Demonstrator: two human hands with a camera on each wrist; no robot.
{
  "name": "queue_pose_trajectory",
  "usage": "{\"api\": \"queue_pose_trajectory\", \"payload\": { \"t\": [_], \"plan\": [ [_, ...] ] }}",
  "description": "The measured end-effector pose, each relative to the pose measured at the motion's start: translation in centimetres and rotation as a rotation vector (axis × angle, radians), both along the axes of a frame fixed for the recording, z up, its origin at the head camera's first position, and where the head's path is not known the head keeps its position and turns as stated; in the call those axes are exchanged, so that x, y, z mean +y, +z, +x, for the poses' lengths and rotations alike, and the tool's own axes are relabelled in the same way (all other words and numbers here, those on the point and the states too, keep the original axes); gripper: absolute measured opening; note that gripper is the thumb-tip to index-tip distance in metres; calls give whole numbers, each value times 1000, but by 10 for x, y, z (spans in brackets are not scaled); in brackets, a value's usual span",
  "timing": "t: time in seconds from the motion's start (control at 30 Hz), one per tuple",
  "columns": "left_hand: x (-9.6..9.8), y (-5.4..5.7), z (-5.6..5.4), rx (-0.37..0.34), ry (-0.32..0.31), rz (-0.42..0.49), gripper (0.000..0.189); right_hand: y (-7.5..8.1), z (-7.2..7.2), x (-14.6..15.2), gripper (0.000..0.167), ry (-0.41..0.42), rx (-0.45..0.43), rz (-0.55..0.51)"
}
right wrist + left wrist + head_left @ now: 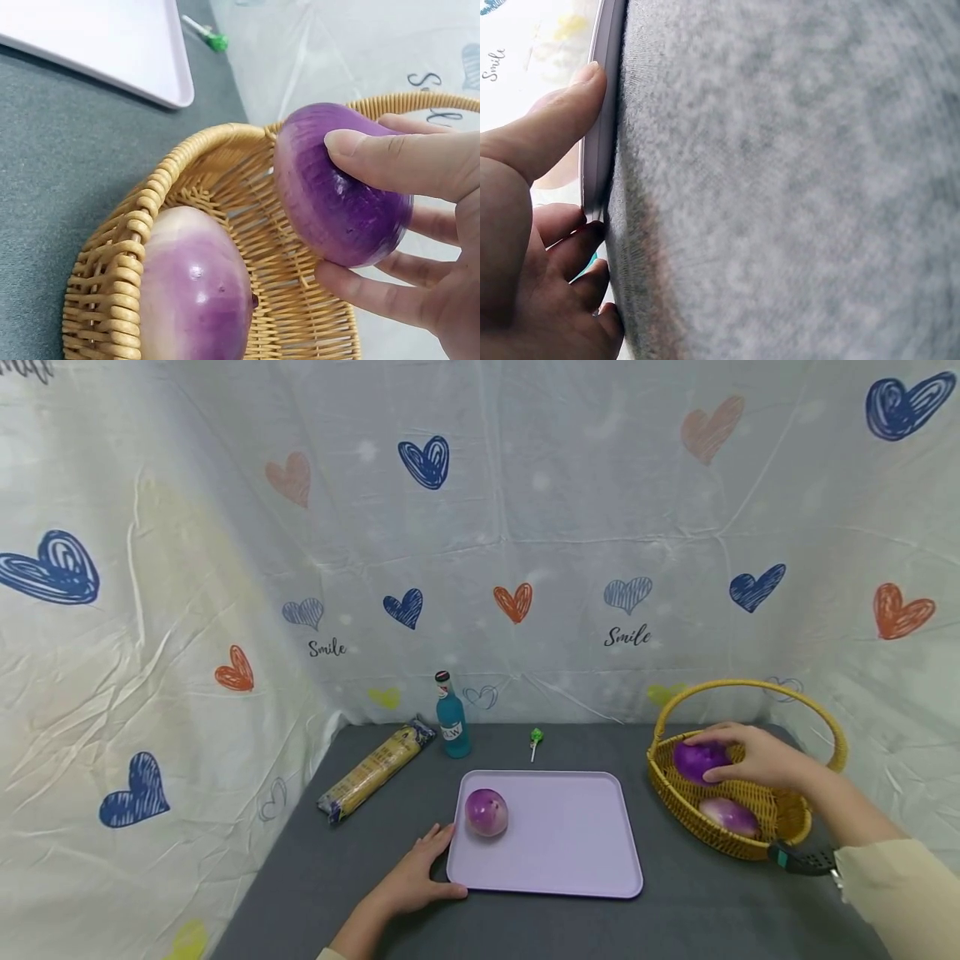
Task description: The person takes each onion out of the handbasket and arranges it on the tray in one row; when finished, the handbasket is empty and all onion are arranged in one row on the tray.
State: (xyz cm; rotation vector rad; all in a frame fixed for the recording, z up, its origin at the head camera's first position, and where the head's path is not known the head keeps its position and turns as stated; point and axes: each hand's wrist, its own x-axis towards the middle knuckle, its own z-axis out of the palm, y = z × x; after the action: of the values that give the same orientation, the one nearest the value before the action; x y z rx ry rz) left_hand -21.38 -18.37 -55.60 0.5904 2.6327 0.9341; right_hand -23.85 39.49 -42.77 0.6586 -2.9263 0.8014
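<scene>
My right hand [738,760] holds a deep purple onion [341,187] over the yellow wicker basket [131,247], thumb on one side and fingers on the other. Lower in that basket lies a second, paler purple-and-white onion [195,285]. On the left part of the lilac tray [562,835] sits another purple-and-white onion [487,813]. My left hand [412,877] rests at the tray's near left corner. Its thumb touches the front edge, and its fingers spread along the left side. In the left wrist view the thumb [574,105] lies against the tray's rim.
Behind the tray stand a blue bottle [453,718] and a green lollipop [536,742] lying flat. A long yellow packet [375,768] lies at the left. A black-handled utensil [802,860] is beside the basket, partly behind the right sleeve. A heart-printed curtain [555,577] backs the grey table.
</scene>
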Motion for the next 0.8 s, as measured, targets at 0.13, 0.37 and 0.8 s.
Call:
{"api": "queue_pose_trajectory", "payload": {
  "t": [0.13,0.37,0.8],
  "plan": [
    [0,-1,-1,0,3,-3,107,-2,1,-1,50,6,21,-9],
    [-1,-1,-1,-4,3,-6,106,-6,3,-7,48,12,54,-32],
    [-1,0,1,1,0,12,105,0,11,-22,50,-3,38,-27]
  ]
}}
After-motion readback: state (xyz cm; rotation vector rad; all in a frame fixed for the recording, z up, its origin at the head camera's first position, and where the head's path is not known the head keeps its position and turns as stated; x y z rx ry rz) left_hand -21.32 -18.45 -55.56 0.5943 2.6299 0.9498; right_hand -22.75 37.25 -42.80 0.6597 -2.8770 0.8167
